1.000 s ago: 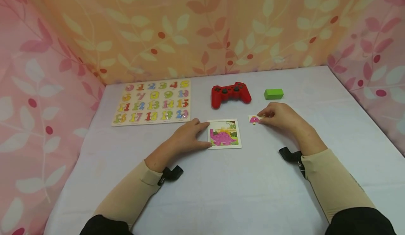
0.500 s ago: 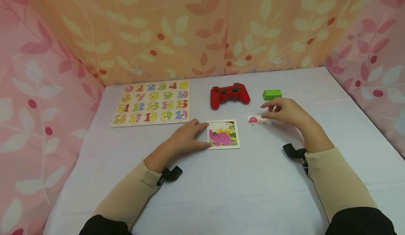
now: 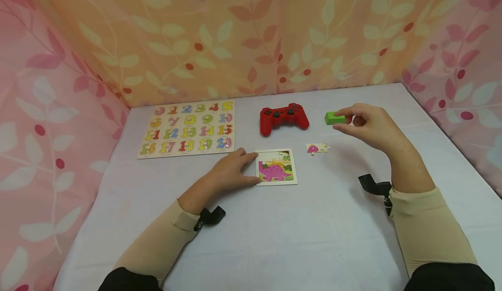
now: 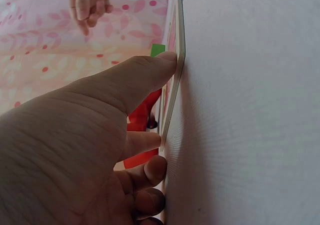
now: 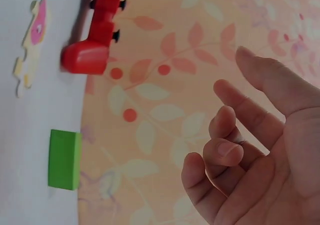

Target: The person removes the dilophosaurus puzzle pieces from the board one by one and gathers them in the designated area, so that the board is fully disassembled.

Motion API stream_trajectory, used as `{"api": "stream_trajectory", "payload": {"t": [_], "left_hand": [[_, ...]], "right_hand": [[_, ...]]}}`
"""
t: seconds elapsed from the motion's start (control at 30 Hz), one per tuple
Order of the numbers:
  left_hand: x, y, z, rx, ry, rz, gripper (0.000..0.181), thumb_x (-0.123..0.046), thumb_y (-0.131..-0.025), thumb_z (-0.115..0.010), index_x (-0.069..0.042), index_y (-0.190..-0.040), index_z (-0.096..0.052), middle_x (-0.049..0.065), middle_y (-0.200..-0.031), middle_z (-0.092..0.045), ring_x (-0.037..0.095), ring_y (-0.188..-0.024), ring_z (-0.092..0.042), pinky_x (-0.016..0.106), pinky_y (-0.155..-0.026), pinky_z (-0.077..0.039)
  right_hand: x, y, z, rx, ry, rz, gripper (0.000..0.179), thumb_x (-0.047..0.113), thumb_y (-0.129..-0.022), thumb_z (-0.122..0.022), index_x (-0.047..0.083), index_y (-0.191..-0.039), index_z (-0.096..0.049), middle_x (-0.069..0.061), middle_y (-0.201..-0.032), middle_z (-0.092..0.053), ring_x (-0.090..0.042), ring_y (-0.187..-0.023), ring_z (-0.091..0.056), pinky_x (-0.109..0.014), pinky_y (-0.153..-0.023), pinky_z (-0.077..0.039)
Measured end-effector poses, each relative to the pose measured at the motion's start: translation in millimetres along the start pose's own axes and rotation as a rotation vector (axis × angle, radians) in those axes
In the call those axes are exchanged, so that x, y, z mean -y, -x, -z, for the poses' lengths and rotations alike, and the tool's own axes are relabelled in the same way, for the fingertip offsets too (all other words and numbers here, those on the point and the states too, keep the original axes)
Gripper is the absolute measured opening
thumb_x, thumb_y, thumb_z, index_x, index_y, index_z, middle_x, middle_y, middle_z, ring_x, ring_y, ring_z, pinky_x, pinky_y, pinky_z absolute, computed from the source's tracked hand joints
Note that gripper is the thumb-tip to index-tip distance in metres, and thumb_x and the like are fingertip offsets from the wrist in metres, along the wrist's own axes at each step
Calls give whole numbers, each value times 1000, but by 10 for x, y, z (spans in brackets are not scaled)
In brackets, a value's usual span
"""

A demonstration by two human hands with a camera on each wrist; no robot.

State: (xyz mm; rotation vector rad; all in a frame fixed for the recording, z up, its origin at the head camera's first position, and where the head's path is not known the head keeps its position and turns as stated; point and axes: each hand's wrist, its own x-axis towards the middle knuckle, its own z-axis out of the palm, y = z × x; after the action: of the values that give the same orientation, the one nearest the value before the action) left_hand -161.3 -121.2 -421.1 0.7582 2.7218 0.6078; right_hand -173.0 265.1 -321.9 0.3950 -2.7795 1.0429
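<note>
My left hand [image 3: 231, 169] holds a small white-framed dinosaur puzzle [image 3: 276, 169] at its left side, thumb and index finger at the two left corners. The left wrist view shows the thumb [image 4: 160, 65] on the frame's edge. My right hand [image 3: 374, 127] is raised over the table with nothing in it, thumb and index finger apart and the other fingers bent. In the head view its fingertips overlap a green block [image 3: 331, 118]; the right wrist view shows a gap between hand and block. A puzzle piece strip [image 3: 317, 148] with a pink head lies right of the puzzle.
Behind the puzzle lies a red game controller [image 3: 284, 117]. A number board [image 3: 186, 127] with coloured numerals is at the back left. Patterned curtains [image 3: 251, 34] stand round the white table [image 3: 282, 238].
My right hand has let go of the puzzle piece strip and moved up and to the right, near the green block. The piece stays on the table; my left hand keeps its place.
</note>
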Motion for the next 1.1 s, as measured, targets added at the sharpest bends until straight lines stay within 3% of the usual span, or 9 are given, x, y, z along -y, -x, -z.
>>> {"api": "stream_trajectory", "payload": {"t": [0.27, 0.47, 0.73, 1.1], "left_hand": [[5, 11, 11, 2, 1, 2, 84, -54, -85, -79, -17, -154, -50, -1, -113, -53, 15, -96, -51, 31, -79, -46], [6, 9, 18, 4, 4, 10, 85, -55, -84, -79, -18, -154, -49, -1, -111, -52, 15, -96, -51, 32, -79, -46], [19, -5, 5, 4, 11, 4, 84, -54, -84, -79, -18, -154, -49, -1, -112, -53, 15, -95, -51, 32, -78, -46], [13, -9, 0, 7, 10, -4, 84, -54, -85, -79, -17, -154, -50, -1, -111, -52, 16, -95, -51, 32, -78, -46]], "right_hand": [[241, 68, 3, -78, -33, 193, 23, 12, -88, -82, 17, -110, -79, 2, -89, -59, -13, -74, -47, -23, -65, -36], [408, 62, -31, -83, -65, 313, 29, 4, -85, -82, 14, -112, -79, 3, -87, -60, -11, -71, -48, -23, -63, -37], [553, 13, -161, -41, -103, 338, 30, 6, -86, -82, 12, -115, -77, 2, -88, -59, -14, -70, -48, -24, -62, -38], [548, -83, -484, 107, -118, 294, 27, 13, -89, -81, 12, -115, -76, -2, -91, -60, -19, -70, -49, -29, -62, -40]]}}
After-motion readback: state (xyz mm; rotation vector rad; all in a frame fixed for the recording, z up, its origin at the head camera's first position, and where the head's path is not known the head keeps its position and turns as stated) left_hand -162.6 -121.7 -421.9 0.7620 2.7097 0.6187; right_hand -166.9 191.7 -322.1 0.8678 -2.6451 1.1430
